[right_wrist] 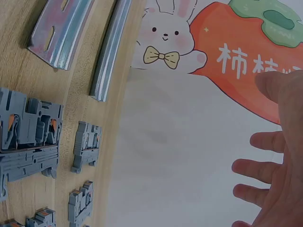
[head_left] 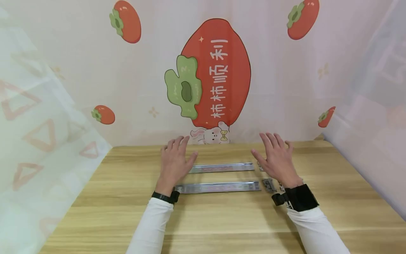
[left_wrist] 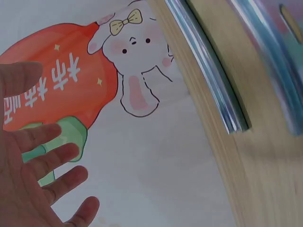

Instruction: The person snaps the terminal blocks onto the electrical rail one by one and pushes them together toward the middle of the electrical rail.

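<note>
Head view: wooden table, persimmon curtain.

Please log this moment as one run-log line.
left hand: open, above table | right hand: open | two metal rails between hands | grey clips beside right hand

In the head view, the right hand covers most of the small grey clip blocks, so their number cannot be told there. The left hand hides the left end of the far metal rail. Both sleeves run off the bottom edge.

In the left wrist view, the near rail is blurry and cut off by the right edge, and the hand's palm is cut off at the corner.

In the right wrist view, the big grey clip block is cut off at the left edge. The persimmon picture runs past the top.
</note>
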Motion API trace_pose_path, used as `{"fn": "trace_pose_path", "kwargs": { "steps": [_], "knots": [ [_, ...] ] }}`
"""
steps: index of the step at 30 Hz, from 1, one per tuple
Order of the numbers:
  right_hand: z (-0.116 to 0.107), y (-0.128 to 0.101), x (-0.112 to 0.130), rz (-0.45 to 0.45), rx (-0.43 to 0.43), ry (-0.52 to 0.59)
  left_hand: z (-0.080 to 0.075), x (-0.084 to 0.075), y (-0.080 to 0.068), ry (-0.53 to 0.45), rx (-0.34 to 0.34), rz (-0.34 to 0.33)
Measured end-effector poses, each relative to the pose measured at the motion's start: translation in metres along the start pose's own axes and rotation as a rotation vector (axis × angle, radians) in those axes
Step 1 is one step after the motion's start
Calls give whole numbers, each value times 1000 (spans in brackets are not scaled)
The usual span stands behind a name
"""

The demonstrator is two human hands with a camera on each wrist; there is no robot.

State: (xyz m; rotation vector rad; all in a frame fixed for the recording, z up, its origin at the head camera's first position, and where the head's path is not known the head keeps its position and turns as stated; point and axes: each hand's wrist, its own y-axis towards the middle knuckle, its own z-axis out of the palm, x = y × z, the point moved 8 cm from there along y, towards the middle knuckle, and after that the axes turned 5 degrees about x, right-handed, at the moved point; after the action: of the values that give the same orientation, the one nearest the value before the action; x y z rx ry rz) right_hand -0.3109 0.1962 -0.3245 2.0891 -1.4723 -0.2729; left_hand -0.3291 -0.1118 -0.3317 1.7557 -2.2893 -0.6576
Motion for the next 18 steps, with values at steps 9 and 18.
{"fn": "trace_pose_path", "kwargs": {
  "steps": [9, 18],
  "knots": [
    [3, -2, -6, 29, 79, 6, 22, -22, 2, 30, 177, 34],
    [8, -6, -11, 63, 153, 4, 40, -45, 5, -14, 273, 94]
  ]
}}
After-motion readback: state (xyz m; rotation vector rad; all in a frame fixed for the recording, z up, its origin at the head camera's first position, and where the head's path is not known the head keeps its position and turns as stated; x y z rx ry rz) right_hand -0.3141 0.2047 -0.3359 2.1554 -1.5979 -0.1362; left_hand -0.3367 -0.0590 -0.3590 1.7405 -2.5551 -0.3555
